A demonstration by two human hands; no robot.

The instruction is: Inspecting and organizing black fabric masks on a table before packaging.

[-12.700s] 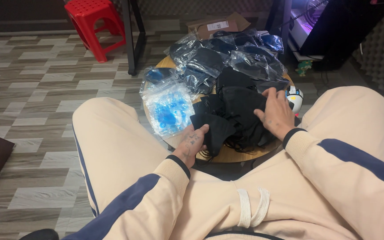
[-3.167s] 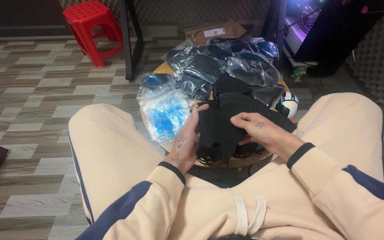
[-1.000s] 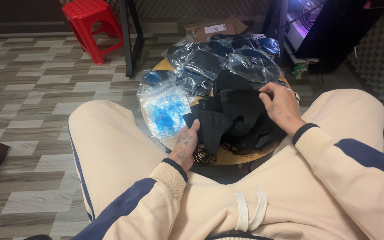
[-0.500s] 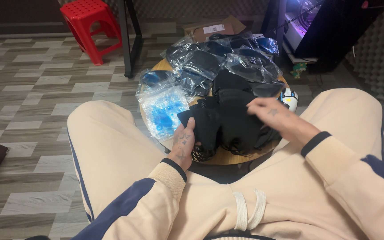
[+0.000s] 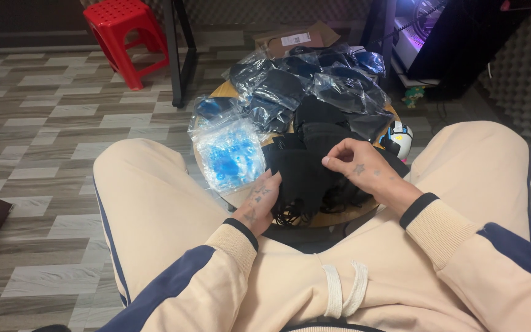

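Note:
A pile of black face masks (image 5: 305, 172) lies on a small round wooden table (image 5: 333, 216) between my knees. My left hand (image 5: 259, 200) rests on the near left edge of the pile, fingers pressed on the black fabric. My right hand (image 5: 357, 166) hovers over the middle of the pile, thumb and fingers pinched on a black mask. A clear bag of blue masks (image 5: 228, 154) sits at the table's left side. Several clear bags of black masks (image 5: 305, 83) are heaped at the far side.
A red plastic stool (image 5: 127, 31) stands on the tiled floor at upper left beside a black metal leg (image 5: 176, 55). A cardboard box (image 5: 293, 40) lies behind the table. A small white ball-shaped toy (image 5: 397, 138) sits at the table's right edge. My legs flank the table.
My right hand moved from the pile's far right edge toward its middle and now pinches a mask. My left hand stayed on the near left edge of the pile.

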